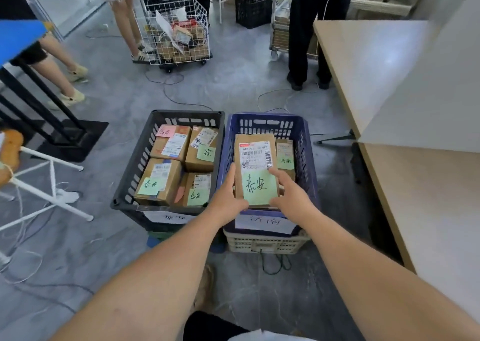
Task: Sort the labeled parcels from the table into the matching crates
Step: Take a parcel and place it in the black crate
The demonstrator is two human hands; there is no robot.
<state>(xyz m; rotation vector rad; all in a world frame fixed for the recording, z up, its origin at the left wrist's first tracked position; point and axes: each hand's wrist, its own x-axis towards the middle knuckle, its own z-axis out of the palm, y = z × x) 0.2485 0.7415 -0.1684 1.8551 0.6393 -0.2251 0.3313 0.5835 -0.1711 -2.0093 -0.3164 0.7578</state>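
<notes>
Here, both hands hold one flat brown cardboard parcel [255,169] bearing a white shipping label and a green handwritten sticky note. The left hand [228,198] grips its left long edge, thumb lying along the top face, the other fingers hidden beneath. The right hand [291,195] grips the right edge the same way, thumb on the green note's side.

The parcel sits at twelve o'clock from the person, over the blue slotted plastic crate [306,156]; whether it rests on anything inside cannot be told. A second brown parcel with a green note [285,153] lies in that crate at the held parcel's three o'clock.

Touching the blue crate at its nine o'clock stands a black slotted plastic crate [135,164] holding four brown cardboard boxes [158,182] with green and pink notes. Each crate carries a white paper sign on its near wall [265,224]. The blue crate stands on a cream plastic crate [265,244].

At two o'clock stretches a pale wooden table [363,60]. At eleven o'clock, well apart, stands a white wire cart [166,52] full of packages.
</notes>
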